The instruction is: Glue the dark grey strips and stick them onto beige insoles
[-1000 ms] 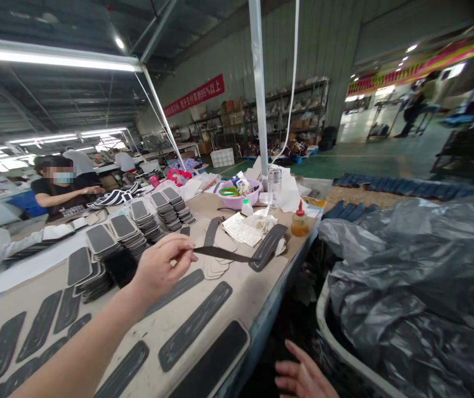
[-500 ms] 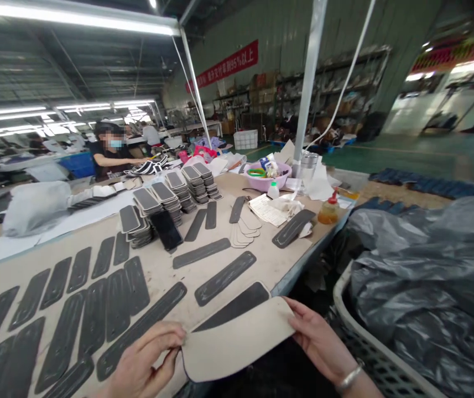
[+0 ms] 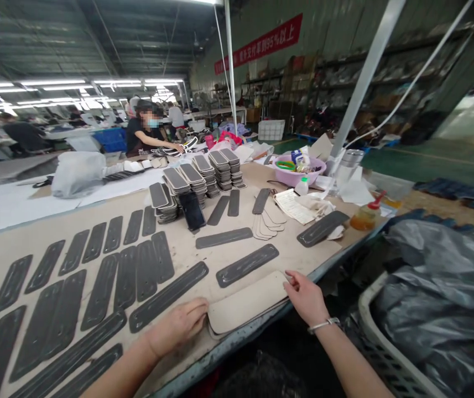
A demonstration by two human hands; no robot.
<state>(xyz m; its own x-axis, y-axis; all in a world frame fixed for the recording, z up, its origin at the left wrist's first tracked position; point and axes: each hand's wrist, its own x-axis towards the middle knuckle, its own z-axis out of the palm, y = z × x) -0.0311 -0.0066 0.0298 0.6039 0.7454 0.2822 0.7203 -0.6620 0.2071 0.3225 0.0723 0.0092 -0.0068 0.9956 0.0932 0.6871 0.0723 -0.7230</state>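
Observation:
A long beige panel with rounded ends lies near the table's front edge, on top of another piece whose rim shows below it. My left hand pinches the panel's left end, fingers closed. At its right end my right hand, with a bracelet on the wrist, grips the corner between thumb and fingers. Just beyond the panel lies a dark grey strip with a glossy smear. Another long grey strip is beside my left hand.
Rows of grey strips cover the table's left side. Behind them stand stacked panels and a phone. A pink basin and a red-tipped bottle sit at the back right. A plastic-filled basket borders the right side. A co-worker sits opposite.
The beige panel has come down flat over the dark-faced piece, covering its grey surface. Both hands still hold its ends. The view has shifted, so the table appears further left and more upright.

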